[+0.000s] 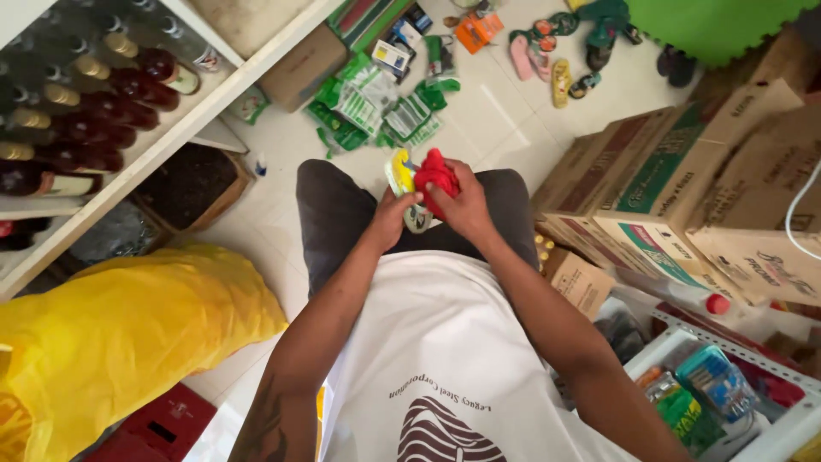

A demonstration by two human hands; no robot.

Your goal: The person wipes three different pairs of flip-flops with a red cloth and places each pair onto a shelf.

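Observation:
I look down at my lap while seated, in dark trousers and a white shirt. My right hand (466, 205) grips a crumpled red cloth (434, 174). My left hand (395, 216) holds a small item with a yellow and white wrapper (399, 170) pressed against the cloth. A round greyish piece (417, 220) shows just below the cloth between both hands. The hands touch each other over my knees.
A white shelf (180, 128) with dark bottles (111, 94) runs along the left. A big yellow plastic bag (128, 325) lies at lower left. Green packets (376, 107) and sandals (547, 60) litter the tiled floor ahead. Cardboard boxes (684, 180) stack on the right above a white crate (770, 428).

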